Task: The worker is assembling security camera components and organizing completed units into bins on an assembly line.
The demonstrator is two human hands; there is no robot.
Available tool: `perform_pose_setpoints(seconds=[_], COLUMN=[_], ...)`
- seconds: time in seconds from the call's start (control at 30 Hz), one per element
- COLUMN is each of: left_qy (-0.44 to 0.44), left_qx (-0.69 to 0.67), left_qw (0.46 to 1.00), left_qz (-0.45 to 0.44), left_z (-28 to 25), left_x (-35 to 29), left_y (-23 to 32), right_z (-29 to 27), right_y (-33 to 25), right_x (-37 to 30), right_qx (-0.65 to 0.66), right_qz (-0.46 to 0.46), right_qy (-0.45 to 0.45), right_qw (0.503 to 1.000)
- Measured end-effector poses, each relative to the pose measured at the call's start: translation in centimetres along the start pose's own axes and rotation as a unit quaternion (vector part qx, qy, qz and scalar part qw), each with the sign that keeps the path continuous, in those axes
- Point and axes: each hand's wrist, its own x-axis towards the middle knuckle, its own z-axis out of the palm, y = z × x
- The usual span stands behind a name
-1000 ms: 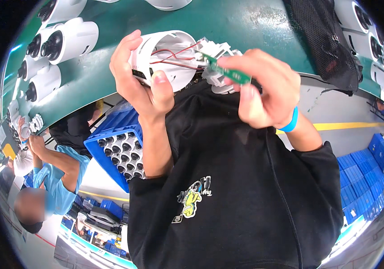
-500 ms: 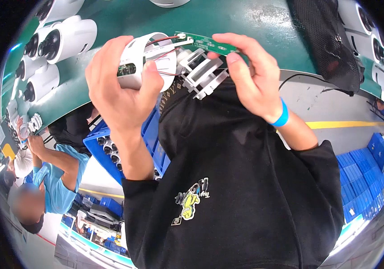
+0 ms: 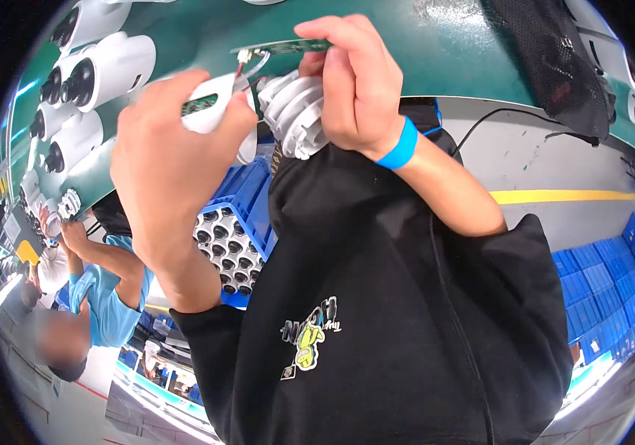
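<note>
Broadly, a black shirt (image 3: 391, 311) fills the lower middle of the frame, with a green table (image 3: 199, 44) across the top. Left of centre stands a blue crate (image 3: 262, 211) of black-lensed pieces. The left hand (image 3: 165, 148) is curled round a white housing (image 3: 219, 87), upper left of centre, its thumb along the near side. At upper centre the right hand (image 3: 362, 89) has its fingers closed on one end of a green circuit board (image 3: 280, 47). Just below the board sits a ribbed white part (image 3: 291, 111). Pale printed lettering (image 3: 310, 319) on the shirt tops a green cartoon figure (image 3: 308, 348). Smallest, a white connector (image 3: 244, 55) sits at the board's left end.
</note>
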Motion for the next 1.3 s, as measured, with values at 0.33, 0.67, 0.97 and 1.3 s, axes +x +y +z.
perform_pose_setpoints(seconds=[0.33, 0.67, 0.97, 1.3], left_qy=[-0.284, -0.351, -0.312, -0.236], left_qx=[-0.399, -0.716, -0.684, -0.696], left_qw=[0.865, 0.543, 0.597, 0.619], left_qz=[-0.112, -0.262, -0.28, -0.278], left_z=[2.8, 10.0, 10.0, 8.5], left_x=[-3.9, -9.3, -10.8, -11.2], left_y=[-3.5, -0.3, 0.9, 2.1], right_z=[-0.6, -0.8, -5.1, -8.9], right_y=[-4.6, -1.5, -5.9, -7.9], right_x=[5.9, 4.6, 4.4, -0.1], right_qx=[-0.144, -0.039, 0.045, 0.07], right_qz=[-0.017, 0.021, 0.368, 0.341], right_qy=[-0.23, -0.377, -0.424, -0.295], right_qw=[0.962, 0.925, 0.826, 0.89])
